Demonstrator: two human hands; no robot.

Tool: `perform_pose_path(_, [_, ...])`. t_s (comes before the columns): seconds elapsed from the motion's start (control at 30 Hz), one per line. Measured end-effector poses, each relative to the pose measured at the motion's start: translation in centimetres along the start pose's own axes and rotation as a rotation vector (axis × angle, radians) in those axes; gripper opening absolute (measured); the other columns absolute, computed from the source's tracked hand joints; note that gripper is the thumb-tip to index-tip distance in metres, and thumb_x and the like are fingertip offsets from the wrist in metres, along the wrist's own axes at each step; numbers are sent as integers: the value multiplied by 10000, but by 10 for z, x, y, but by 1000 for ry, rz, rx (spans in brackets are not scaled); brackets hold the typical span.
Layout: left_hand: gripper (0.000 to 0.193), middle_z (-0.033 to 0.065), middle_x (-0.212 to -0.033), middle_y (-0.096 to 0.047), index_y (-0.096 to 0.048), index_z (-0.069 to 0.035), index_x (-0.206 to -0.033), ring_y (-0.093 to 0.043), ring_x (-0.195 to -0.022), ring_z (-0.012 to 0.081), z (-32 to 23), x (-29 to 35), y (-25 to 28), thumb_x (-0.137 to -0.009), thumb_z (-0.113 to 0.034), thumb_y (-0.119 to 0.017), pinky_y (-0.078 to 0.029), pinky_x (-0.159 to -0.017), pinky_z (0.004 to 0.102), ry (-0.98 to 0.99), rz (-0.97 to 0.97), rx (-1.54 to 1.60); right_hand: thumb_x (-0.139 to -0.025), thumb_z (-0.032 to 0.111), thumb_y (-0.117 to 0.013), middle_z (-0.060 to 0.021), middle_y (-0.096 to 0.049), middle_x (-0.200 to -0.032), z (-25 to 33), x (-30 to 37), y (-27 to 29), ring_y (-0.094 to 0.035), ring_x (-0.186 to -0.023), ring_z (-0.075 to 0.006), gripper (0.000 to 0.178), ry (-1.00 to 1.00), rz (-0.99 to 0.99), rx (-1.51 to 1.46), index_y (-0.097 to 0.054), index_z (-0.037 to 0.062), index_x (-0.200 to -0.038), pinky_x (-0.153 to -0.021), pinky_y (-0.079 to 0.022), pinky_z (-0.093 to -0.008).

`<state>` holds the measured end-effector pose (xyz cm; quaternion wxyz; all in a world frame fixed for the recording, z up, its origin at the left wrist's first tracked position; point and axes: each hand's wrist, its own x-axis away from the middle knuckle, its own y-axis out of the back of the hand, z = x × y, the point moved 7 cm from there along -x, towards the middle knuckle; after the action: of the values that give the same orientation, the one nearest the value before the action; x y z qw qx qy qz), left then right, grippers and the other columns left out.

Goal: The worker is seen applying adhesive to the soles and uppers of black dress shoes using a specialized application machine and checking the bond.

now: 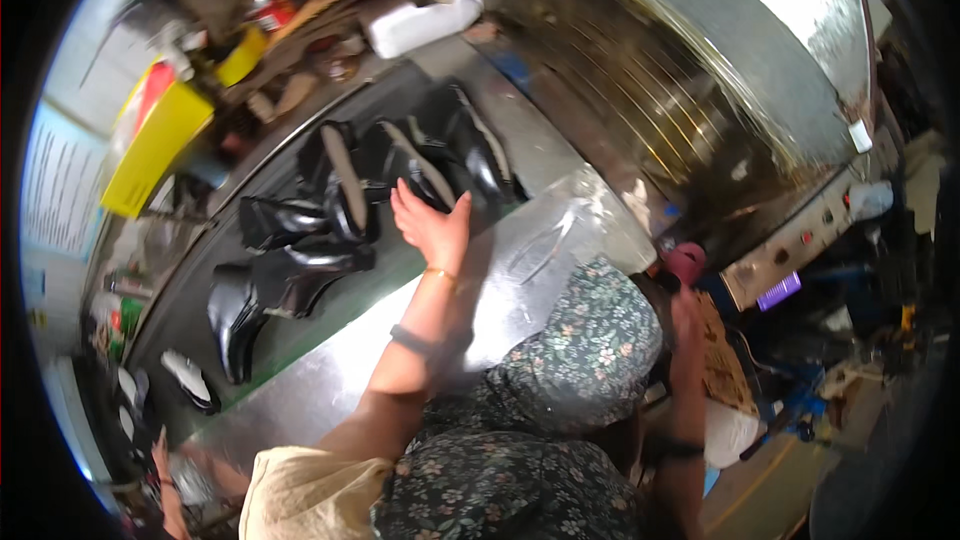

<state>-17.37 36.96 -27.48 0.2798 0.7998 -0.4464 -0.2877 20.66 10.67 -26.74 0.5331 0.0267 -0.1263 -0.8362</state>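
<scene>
My left hand (435,228) is open over the near edge of a dark conveyor belt (290,325), fingers spread and palm bare. Its fingertips are close to a black shoe (418,162) lying on its side with a pale sole strip showing; whether they touch it I cannot tell. Two more glossy black shoes, one on the left (345,185) and one on the right (478,145), flank it. Off to the right, my blurred right hand (687,318) is beside a rounded pink object (685,262). Its fingers are smeared, so a grip cannot be made out.
More black shoes (235,315) lie along the belt to the left. A shiny metal ledge (400,330) borders it. Beyond stands a metal machine housing (730,30). A yellow box (160,145) and white container (425,20) sit behind. Another person's hand (162,455) shows lower left.
</scene>
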Motion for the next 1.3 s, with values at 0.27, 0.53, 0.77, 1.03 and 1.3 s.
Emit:
perform_pose_path(0.27, [1144, 277, -1137, -627, -2, 67, -1495, -634, -1028, 387, 33, -23, 1, -689, -301, -727, -481, -926, 360, 371, 491, 343, -881, 281, -610, -226, -262, -1532, -23, 216, -36, -280, -1405, -370, 637, -66, 110, 327, -392, 1, -1410, -1137, -247, -430])
perform_pose_path(0.53, [736, 245, -1248, -570, -335, 87, -1389, -570, -1162, 382, 62, 62, 218, -772, -127, -673, -489, -993, 506, 339, 1076, 1234, -925, 62, -581, -150, -624, -1222, 75, 153, -9, -581, -1105, -221, 337, 189, -284, 117, -561, -27, -1249, -952, -457, -337])
perform_pose_path(0.77, [997, 167, -1460, -391, -154, 18, -1512, -375, -1344, 226, -16, 214, 234, -776, -175, -800, -311, -1107, 354, -445, 1484, 704, -981, 112, -529, -119, -548, -1296, 237, 95, -70, -542, -950, -97, 433, 463, -53, -100, -436, 17, -1393, -798, -465, -242])
perform_pose_path(1.03, [1001, 247, -1537, -249, -311, -58, -1485, -229, -1446, 352, -158, 216, 184, -678, -281, -860, -235, -1157, 400, -913, 1194, 654, -801, 93, -705, -172, -677, -976, 223, 158, -79, -666, -834, -361, 366, 748, -121, 535, -619, 34, -1152, -713, -540, -405])
perform_pose_path(1.3, [940, 211, -1563, -216, -344, -62, -1473, -201, -1461, 285, -148, 217, 155, -719, -349, -826, -218, -1158, 397, -812, 1281, 796, -844, 147, -699, -205, -680, -1011, 198, 144, -54, -680, -917, -347, 454, 511, 29, 299, -577, 36, -1267, -786, -538, -372])
